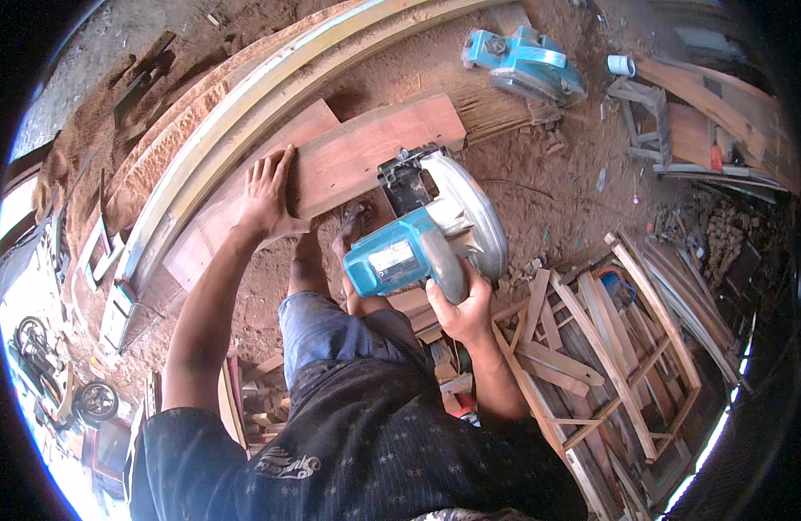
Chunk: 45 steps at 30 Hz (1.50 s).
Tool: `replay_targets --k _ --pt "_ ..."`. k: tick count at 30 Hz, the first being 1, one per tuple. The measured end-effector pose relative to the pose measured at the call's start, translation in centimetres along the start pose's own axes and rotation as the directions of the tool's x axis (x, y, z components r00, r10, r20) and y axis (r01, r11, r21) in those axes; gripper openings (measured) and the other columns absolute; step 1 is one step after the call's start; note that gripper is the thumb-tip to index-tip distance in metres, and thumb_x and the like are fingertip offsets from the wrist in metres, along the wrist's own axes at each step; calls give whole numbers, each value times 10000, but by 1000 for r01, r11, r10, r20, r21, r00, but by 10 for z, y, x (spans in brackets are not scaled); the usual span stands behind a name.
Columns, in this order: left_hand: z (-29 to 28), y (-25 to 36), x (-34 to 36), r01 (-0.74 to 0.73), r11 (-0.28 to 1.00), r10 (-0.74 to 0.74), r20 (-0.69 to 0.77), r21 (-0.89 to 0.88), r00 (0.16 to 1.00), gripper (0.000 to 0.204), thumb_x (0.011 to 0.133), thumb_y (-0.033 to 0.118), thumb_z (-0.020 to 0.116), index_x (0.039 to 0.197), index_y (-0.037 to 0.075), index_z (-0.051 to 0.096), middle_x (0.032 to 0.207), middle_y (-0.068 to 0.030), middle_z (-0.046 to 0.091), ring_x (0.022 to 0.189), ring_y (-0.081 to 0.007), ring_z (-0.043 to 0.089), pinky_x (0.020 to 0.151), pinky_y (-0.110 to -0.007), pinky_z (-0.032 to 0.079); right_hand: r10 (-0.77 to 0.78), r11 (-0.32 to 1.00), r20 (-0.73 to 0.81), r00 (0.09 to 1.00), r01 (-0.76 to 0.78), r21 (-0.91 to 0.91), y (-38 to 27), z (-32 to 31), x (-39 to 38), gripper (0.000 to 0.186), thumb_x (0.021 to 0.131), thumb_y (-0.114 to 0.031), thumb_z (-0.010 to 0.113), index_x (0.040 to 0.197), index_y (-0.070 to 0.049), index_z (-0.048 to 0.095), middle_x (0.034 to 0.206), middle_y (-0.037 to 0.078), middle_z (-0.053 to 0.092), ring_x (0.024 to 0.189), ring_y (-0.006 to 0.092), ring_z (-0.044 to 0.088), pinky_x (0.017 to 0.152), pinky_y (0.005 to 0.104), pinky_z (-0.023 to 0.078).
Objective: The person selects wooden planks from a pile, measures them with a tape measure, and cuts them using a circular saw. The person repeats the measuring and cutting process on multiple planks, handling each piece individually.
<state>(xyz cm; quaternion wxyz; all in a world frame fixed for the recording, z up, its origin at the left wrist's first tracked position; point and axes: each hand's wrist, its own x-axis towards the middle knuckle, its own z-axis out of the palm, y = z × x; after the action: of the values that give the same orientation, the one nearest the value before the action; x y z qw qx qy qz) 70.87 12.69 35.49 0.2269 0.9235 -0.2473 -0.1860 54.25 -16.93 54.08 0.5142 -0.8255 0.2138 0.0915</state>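
My right hand [463, 308] is wrapped round the rear handle of a teal circular saw [400, 256]. Its silver blade guard [472, 208] faces away to the right, and the black base plate [402, 181] stands tilted beside the end of a reddish plank [383, 143]. Whether the plate touches the wood, I cannot tell. With fingers spread, my left hand [269, 195] presses flat on the plank's near edge. Under it and to the left, another reddish board [205, 234] runs back toward me. My foot shows partly below the plank.
Long pale beams [270, 113] curve along the left, with sawdust heaped beyond. A second teal power tool [524, 61] sits at the far right of the planks. Wooden frames and offcuts [609, 347] are piled to my right. A motorbike [49, 365] stands at the far left.
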Motion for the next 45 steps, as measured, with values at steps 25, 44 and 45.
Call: replay_targets --k 25,44,45 --pt "-5 7 3 -16 1000 15 -43 -24 999 1444 352 497 877 1573 54 245 1392 -219 448 1283 -404 424 1128 -511 314 93 995 69 993 -91 -28 2 1 1 323 844 -150 737 1064 48 605 878 106 643 806 184 627 725 343 509" --pt "-4 5 0 -23 999 20 -71 -45 997 1420 380 560 875 1555 29 283 1408 -193 443 1301 -392 409 1113 -514 314 1 996 20 1000 1 -87 -5 21 -17 324 838 -194 769 1011 47 638 828 93 661 751 181 649 683 341 513" --pt "-2 4 -4 -28 998 23 -88 -56 996 1399 392 503 895 1553 19 282 1404 -206 442 1305 -391 405 1112 -514 313 10 998 -8 1000 -11 -59 -8 19 -15 297 847 -186 765 1002 37 645 819 74 661 742 177 643 676 334 510"
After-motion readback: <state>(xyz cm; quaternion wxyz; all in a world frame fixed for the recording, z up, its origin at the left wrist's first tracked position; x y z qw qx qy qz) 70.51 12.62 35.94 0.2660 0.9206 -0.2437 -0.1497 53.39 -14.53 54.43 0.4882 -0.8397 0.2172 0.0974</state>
